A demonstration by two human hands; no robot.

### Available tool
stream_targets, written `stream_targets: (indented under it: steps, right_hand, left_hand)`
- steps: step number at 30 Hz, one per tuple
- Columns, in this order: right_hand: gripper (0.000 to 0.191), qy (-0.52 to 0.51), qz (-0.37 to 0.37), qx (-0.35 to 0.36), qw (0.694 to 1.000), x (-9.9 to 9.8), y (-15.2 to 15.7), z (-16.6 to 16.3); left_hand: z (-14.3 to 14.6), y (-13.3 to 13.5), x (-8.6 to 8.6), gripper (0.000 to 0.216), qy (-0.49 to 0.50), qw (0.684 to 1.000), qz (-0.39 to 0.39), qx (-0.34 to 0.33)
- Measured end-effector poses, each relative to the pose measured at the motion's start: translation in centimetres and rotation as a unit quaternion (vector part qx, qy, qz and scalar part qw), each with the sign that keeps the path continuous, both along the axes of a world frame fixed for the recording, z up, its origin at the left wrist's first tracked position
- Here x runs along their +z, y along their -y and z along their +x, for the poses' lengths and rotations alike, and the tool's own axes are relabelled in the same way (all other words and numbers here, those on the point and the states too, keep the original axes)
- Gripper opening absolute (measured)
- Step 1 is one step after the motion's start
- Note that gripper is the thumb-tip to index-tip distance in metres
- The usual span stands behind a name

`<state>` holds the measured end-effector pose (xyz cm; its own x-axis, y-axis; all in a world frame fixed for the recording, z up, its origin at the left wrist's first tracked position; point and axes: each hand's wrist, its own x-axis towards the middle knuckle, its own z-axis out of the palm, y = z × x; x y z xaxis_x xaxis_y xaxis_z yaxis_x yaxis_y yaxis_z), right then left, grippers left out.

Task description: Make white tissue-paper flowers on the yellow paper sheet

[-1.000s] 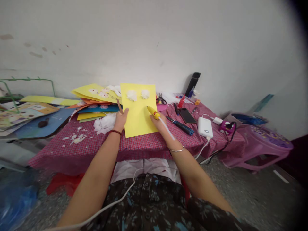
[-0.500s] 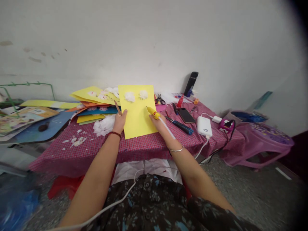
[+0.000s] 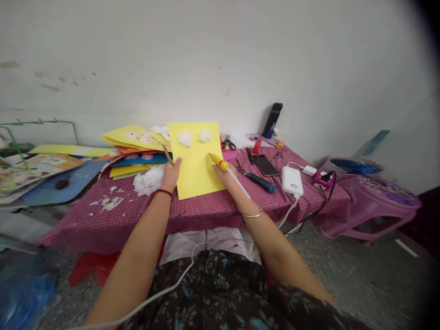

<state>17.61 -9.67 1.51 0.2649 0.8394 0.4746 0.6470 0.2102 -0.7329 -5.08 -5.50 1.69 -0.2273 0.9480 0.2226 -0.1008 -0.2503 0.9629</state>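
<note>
A yellow sheet of paper (image 3: 194, 176) is held up between my two hands, tilted over the table edge. Two fluffy white tufts (image 3: 204, 135) sit on its upper part. My left hand (image 3: 171, 173) grips the left edge, thumb on the front, with a brown pencil (image 3: 167, 153) sticking up from the same hand. At the lower right edge, my right hand (image 3: 223, 176) is closed on the sheet and on a yellow pen-like tool (image 3: 216, 160) with a round, red-marked collar. A pale stick (image 3: 239, 183) trails from the tool over my wrist; its exact kind is unclear.
Coloured papers (image 3: 134, 137) and crumpled white tissue (image 3: 148, 179) lie left on the checked tablecloth (image 3: 137, 215). Scissors (image 3: 228, 142), a blue-handled cutter (image 3: 259, 181), a phone (image 3: 265, 165) and a white power bank (image 3: 292, 180) are on the right. A purple stool (image 3: 371, 206) stands farther right.
</note>
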Motion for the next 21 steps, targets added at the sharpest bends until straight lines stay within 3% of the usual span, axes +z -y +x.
stream_targets:
  steps: [21]
  right_hand:
    - [0.024, -0.012, 0.003, 0.016, 1.000, -0.19, -0.36, 0.13]
  left_hand:
    - [0.23, 0.11, 0.19, 0.049, 0.008, 1.000, -0.002, -0.007]
